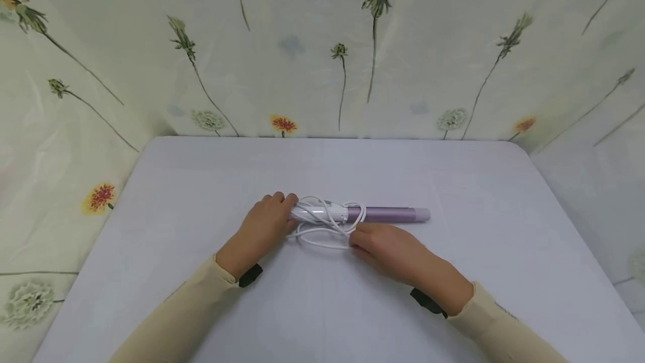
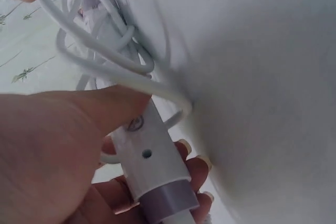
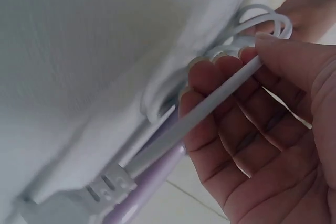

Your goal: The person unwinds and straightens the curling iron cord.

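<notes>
A curling iron (image 1: 385, 215) lies across the table, its purple barrel toward the right and its white handle (image 2: 157, 169) toward the left. My left hand (image 1: 264, 222) grips that handle, with the thumb on top and fingers curled beneath. White cord (image 1: 322, 246) runs in loose loops around the handle and in front of it. My right hand (image 1: 389, 248) pinches the cord between thumb and fingers in front of the barrel. In the right wrist view a white plug (image 3: 68, 207) hangs at the end of the pinched stretch, overlapping the purple barrel.
A white cloth covers the table (image 1: 322, 307). Behind it and along both sides hangs a pale curtain (image 1: 302, 71) printed with dandelions and orange-red flowers. A dark strap (image 1: 251, 275) shows below the left sleeve cuff, and another (image 1: 427, 300) below the right one.
</notes>
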Tool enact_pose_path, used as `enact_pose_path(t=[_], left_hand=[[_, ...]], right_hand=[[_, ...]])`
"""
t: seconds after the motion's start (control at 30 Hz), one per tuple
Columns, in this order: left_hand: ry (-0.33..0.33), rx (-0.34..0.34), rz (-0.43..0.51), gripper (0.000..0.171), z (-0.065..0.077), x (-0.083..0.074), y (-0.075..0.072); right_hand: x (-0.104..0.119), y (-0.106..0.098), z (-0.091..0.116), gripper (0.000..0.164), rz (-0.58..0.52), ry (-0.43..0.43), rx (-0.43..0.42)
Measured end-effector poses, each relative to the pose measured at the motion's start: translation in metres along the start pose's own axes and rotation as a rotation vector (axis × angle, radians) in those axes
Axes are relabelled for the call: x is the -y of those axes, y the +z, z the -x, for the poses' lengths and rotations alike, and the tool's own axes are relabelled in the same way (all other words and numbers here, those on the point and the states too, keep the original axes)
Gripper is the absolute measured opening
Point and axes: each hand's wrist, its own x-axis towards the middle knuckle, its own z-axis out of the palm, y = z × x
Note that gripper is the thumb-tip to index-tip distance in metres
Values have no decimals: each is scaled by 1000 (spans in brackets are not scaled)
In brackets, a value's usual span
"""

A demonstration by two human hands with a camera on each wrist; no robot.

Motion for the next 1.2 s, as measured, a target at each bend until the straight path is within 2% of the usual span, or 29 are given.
enact_pose_path(t=[0.13, 0.37, 0.6, 0.77, 0.87, 1.03, 1.2], left_hand=[[10, -4, -34, 42, 2, -2, 7], [10, -23, -47, 54, 5, -4, 9], [-22, 24, 30, 54, 6, -4, 10], [-71, 80, 109, 55, 10, -5, 13], [-84, 76, 142, 54, 12, -6, 13], [-68, 32, 149, 53, 16, -6, 11], [-73, 12, 181, 51, 23, -4, 5]], right_hand=[[3, 8, 9, 5, -62, 36, 27], [6, 18, 19, 7, -119, 1, 2], [8, 25, 24, 4, -187, 13, 52], [9, 28, 28, 4, -196, 35, 43], [7, 28, 30, 4, -180, 51, 25], [3, 29, 33, 4, -165, 68, -2], [-2, 28, 39, 5, -167, 128, -13]])
